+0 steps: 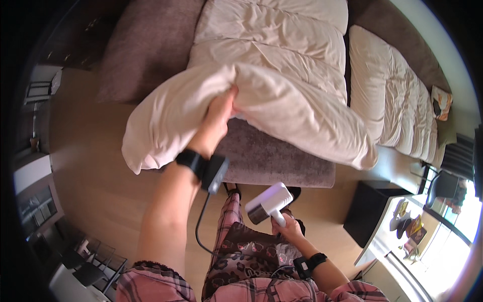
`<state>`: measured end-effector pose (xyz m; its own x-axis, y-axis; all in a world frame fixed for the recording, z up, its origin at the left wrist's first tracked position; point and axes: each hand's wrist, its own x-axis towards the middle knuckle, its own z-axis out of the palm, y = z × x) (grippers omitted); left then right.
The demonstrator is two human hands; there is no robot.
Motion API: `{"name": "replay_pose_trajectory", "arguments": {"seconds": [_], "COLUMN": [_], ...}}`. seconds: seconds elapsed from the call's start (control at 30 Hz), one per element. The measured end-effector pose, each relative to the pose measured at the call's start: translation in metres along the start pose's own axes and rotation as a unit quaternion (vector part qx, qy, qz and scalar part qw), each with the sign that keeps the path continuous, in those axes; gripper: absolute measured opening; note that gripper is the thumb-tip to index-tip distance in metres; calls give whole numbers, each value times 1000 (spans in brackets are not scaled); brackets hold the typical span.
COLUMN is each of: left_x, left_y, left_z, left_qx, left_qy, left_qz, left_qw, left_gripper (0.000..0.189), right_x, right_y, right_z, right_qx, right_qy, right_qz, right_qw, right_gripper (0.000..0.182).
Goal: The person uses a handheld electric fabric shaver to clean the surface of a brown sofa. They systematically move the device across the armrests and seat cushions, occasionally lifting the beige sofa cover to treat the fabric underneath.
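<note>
My left hand [223, 109] grips the underside of a thick cream sofa cushion [298, 100], near the middle of its front edge. That edge is raised and bows down at both ends, baring the mauve velvet sofa base [275, 158] below. My fingertips are partly hidden in the fabric. In my right hand [290, 228] is a white handheld vacuum cleaner [273, 198] with a dark translucent cup and a purple glow on top. I hold it by the handle, in front of my lap, apart from the cushion.
Another cream cushion [388, 90] lies on the right sofa section. A mauve velvet part [151, 45] extends at the left. On the right stands a dark cabinet [371, 211] beside a white-topped surface holding several objects. Chairs [94, 270] stand lower left. A cable [200, 222] hangs from my left wrist device.
</note>
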<state>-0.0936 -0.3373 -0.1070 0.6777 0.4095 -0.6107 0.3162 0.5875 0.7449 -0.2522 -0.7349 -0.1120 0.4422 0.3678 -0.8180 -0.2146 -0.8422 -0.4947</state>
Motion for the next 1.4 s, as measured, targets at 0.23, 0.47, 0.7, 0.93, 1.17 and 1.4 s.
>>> {"name": "replay_pose_trajectory", "arguments": {"seconds": [0.23,0.47,0.7,0.93,1.17,1.4], "left_x": [39,87,117,163,208,232], "left_y": [50,74,82,91,92,107], "left_z": [14,9,-11,-29,-35,-58], "left_qx": [141,196,255,304,206,220], "left_qy": [-24,20,-56,-82,-51,-72], "left_qz": [-72,-34,39,26,-34,-94], "left_qw": [987,980,965,949,977,968], "left_gripper": [33,24,29,25,22,24], "right_x": [32,97,140,222,259,147], "right_y": [-38,-39,-83,-93,-75,-66], "right_z": [25,7,-36,-72,-84,-77], "right_qx": [140,308,365,347,292,343], "right_qy": [176,174,182,210,274,243], "right_qz": [-70,-33,38,4,-30,90], "right_qw": [972,935,912,914,916,903], "right_gripper": [24,21,45,31,30,38]}}
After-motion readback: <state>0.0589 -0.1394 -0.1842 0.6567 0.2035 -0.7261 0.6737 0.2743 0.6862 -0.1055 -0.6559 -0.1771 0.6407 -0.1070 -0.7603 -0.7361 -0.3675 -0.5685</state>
